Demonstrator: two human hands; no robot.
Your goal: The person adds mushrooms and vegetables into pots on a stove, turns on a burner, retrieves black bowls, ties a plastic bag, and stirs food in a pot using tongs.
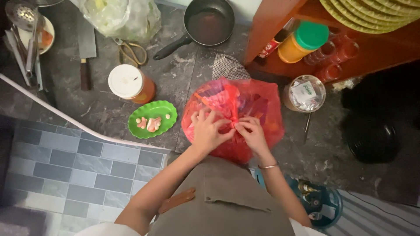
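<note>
1. Both hands, left hand (pixel 209 131) and right hand (pixel 252 132), pinch the gathered top of a red plastic bag (pixel 262 105).
2. The bag sits on a dark counter (pixel 183 83).
3. A green dish (pixel 153 119) lies just left of the bag.

Dim, warm indoor light; deep shadow at right; soft focus; slight edge distortion.

A single head-worn camera looks almost straight down from above the person's chest, close over a dark stone countertop (pixel 175 83); tiled floor (pixel 65 175) fills the lower left, a wooden shelf (pixel 306 57) the upper right, both forearms entering from below.
</note>
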